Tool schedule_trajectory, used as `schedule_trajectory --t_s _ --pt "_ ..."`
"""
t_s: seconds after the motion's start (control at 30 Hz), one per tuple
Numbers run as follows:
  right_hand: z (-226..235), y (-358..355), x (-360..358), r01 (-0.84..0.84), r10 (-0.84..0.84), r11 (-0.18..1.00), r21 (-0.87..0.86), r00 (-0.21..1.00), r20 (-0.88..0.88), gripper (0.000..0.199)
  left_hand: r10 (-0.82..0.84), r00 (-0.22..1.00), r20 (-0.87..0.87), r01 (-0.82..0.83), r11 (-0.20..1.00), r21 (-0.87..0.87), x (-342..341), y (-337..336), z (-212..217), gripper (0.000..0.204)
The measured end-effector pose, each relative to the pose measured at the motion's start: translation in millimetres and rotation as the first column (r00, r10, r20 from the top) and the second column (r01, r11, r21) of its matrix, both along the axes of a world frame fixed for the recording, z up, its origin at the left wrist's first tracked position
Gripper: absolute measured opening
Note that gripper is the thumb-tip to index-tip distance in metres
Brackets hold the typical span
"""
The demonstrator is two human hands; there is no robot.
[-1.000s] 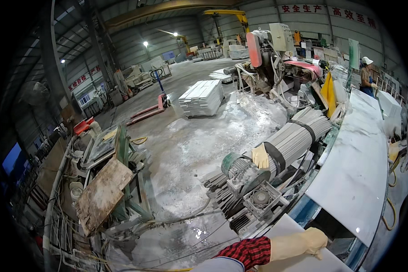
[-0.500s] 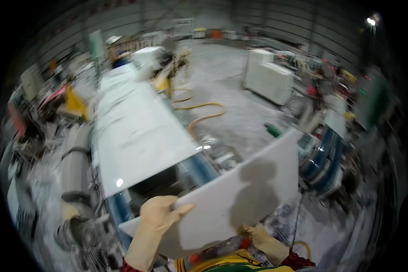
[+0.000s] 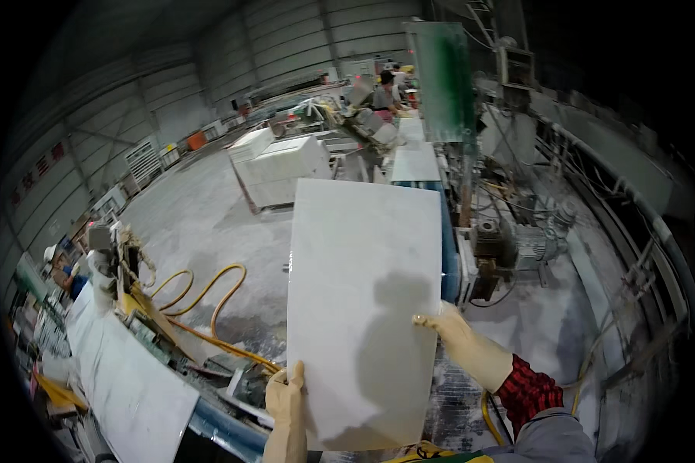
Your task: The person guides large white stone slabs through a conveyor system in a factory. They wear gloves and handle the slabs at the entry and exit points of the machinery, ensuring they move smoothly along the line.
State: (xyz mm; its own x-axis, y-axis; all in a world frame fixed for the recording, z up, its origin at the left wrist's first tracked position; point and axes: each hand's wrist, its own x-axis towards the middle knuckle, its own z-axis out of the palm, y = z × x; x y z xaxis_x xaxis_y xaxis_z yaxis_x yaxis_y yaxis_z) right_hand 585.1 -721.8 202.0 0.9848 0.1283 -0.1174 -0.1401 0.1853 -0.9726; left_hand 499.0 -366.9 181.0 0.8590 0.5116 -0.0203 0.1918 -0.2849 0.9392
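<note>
Two gloved hands grip a plain white slab by its long sides. The left hand (image 3: 286,405), in a cream rubber glove, is low on the left edge, thumb pressed up along the face; its forearm rises from the lower border, where it is cut off. The right hand (image 3: 448,328), in a matching glove, clasps the right edge higher up, thumb and a folded fingertip over the front, forearm slanting in from the lower right. The remaining fingers are mostly hidden behind the slab. A red-and-black checked cuff (image 3: 527,390) and a grey sleeve (image 3: 556,436) follow the right glove.

The white slab (image 3: 363,239) stands lengthwise in the middle of the view, in front of the wearer; whether its lower end rests on anything is unclear. A head-shaped shadow darkens its right half.

Left of it, yellow hose (image 3: 224,291) loops on the floor, near a second white slab (image 3: 131,378) on a blue frame (image 3: 224,430). Beyond stands a pale block-like stack (image 3: 286,170). To the right are a green panel (image 3: 444,81) and dusty motors (image 3: 529,248). Two other people, small and blurred, are in the background. Red lettering (image 3: 38,174) on the far left wall is too soft to read.
</note>
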Motion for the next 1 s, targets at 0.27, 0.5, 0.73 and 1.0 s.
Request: schedule_trajectory --t_s 0.27,0.5,0.73,1.0 --pt "-46.9 -86.9 49.7 0.229 -0.226 0.971 -0.073 0.973 0.043 0.022 -0.276 0.949 -0.155 0.239 0.946 -0.217 82.6 -93.6 -65.5 0.063" --pt "-146.8 -147.9 88.0 0.32 -0.31 0.898 -0.303 0.947 0.081 0.053 -0.347 0.825 -0.446 0.318 0.937 -0.141 171.2 -141.6 -118.3 0.058" --pt "-213.7 -181.0 191.4 0.329 0.186 0.266 -0.906 0.905 0.383 0.058 -0.474 0.797 -0.374 0.417 0.88 -0.228 298.3 -140.9 -200.9 0.059" --pt "-194.0 -182.1 301.2 0.107 -0.076 0.638 -0.762 0.994 0.075 0.058 -0.526 0.708 -0.471 0.547 0.83 -0.104 404.9 -162.7 -138.0 0.064"
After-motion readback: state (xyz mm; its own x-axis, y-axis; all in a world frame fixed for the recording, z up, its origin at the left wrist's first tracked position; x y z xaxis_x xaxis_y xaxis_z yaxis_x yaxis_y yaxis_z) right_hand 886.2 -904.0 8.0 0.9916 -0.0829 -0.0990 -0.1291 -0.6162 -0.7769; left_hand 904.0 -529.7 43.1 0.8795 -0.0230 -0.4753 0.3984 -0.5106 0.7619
